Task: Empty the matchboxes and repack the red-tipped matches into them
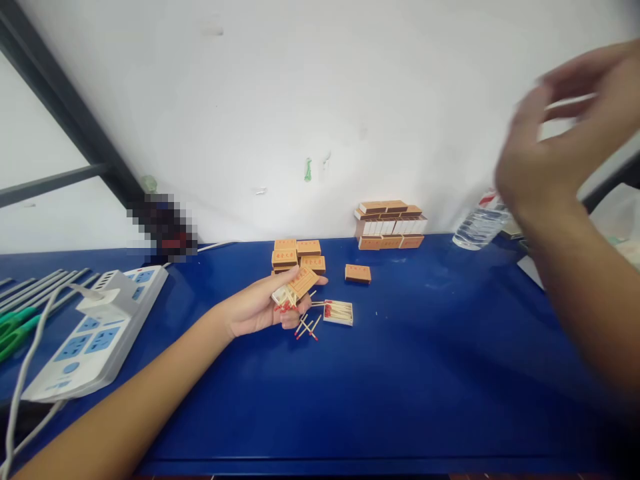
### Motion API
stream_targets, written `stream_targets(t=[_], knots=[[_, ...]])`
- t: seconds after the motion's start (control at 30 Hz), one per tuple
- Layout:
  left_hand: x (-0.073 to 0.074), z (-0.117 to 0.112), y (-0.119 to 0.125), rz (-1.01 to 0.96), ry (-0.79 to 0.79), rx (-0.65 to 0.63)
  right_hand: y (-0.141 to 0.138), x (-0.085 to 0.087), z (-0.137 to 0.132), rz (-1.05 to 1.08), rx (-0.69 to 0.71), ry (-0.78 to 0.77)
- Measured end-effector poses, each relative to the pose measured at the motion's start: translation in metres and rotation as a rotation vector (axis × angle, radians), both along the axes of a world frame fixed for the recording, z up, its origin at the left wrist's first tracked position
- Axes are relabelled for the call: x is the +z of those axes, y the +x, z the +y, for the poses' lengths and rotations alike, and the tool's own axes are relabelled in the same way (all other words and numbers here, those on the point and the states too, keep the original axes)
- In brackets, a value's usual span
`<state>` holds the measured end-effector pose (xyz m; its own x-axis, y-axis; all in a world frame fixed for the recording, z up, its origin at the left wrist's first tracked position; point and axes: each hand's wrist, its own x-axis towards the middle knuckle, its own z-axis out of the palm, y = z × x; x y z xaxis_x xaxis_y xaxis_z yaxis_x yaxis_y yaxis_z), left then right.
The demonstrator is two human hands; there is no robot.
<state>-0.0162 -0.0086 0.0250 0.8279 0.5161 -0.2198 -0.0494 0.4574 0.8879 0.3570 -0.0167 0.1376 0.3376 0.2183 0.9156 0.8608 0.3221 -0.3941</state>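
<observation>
Head cam: left hand [260,308] grips a half-open matchbox [296,288] w/ matches sticking out, over blue table [425,347]. Right hand [545,160] is raised, blurred, fingers spread, holding nothing. Loose matches [307,328] & open tray [339,312] lie just beside left hand.

Wall [310,87]: white, scuffed, small green mark near the middle.
Table [430,373]: deep blue top, set against the wall.
Frame [65,110]: dark bars slanting across the upper left corner.
Light: even, soft, faint shadows on the tabletop.
</observation>
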Motion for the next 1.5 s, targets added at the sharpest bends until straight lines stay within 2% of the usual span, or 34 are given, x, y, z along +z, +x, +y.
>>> stream_targets(t=[0.03, 0.07, 0.13, 0.2, 0.27, 0.33, 0.4, 0.63, 0.77, 1.03, 1.23, 1.4, 1.5], knots=[[-0.002, 0.000, 0.000, -0.007, -0.014, 0.003, -0.031, -0.003, -0.013, -0.178, 0.108, -0.035], [-0.003, -0.001, 0.000, -0.011, -0.027, 0.010, -0.060, -0.011, -0.026, -0.328, 0.263, -0.163], [-0.007, -0.002, 0.000, -0.016, -0.057, 0.029, -0.112, -0.036, -0.049, -0.552, 0.572, -0.349], [-0.011, -0.005, 0.002, -0.024, -0.094, 0.056, -0.147, -0.064, -0.064, -0.560, 0.782, -0.387], [-0.013, -0.008, 0.005, -0.025, -0.127, 0.087, -0.165, -0.088, -0.071, -0.576, 0.909, -0.432], [-0.014, -0.013, 0.007, -0.019, -0.158, 0.104, -0.171, -0.104, -0.071, -0.604, 0.924, -0.444], [-0.013, -0.016, 0.009, -0.015, -0.188, 0.110, -0.172, -0.113, -0.068, -0.611, 0.903, -0.425], [-0.014, -0.022, 0.012, -0.017, -0.210, 0.120, -0.183, -0.122, -0.063, -0.458, 0.918, -0.428], [-0.014, -0.026, 0.013, 0.031, -0.194, 0.091, -0.192, -0.125, -0.065, -0.430, 0.853, -0.441], [-0.016, -0.022, 0.010, 0.043, -0.199, 0.082, -0.189, -0.127, -0.069, -0.470, 0.835, -0.404], [-0.009, -0.026, 0.010, 0.169, -0.137, 0.098, -0.187, -0.129, -0.068, -0.581, 0.758, -0.356], [-0.006, -0.020, 0.007, 0.149, -0.061, 0.035, -0.171, -0.120, -0.061, -0.517, 0.808, -0.403], [-0.008, -0.011, 0.002, 0.155, -0.033, 0.032, -0.153, -0.118, -0.053, -0.535, 0.803, -0.511]])
